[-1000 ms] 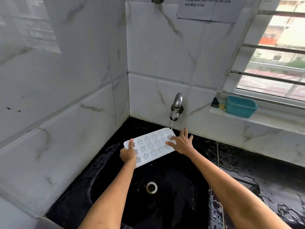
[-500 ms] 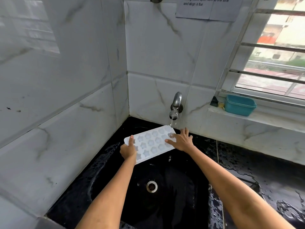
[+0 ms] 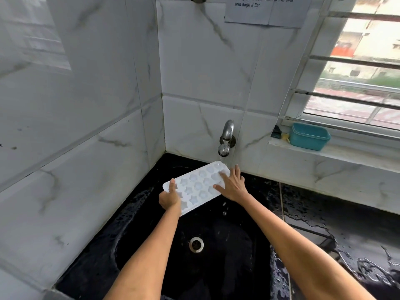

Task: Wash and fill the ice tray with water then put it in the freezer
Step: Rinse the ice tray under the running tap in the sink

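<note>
1. Ice tray [image 3: 198, 186]: white, with star- and flower-shaped cells, held tilted above the black sink [image 3: 227, 245], its far corner just under the tap [image 3: 226, 139].
2. Left hand [image 3: 170, 198]: grips the near-left end of the tray, thumb lying on the top face, the other fingers curled beneath the edge.
3. Right hand [image 3: 232, 185]: lies flat on the tray's right end, fingers straight and spread, pressing on the cells and grasping nothing.
4. Tap: wall-mounted metal spout; a thin stream of water falls onto the tray's far corner, and drops fall below its right edge.
5. Drain [image 3: 196, 244]: a pale ring in the sink floor, below the tray.
6. Teal tub [image 3: 309, 137]: stands on the window ledge to the right.
7. Tabletop [image 3: 346, 234]: black and wet, right of the sink.
</note>
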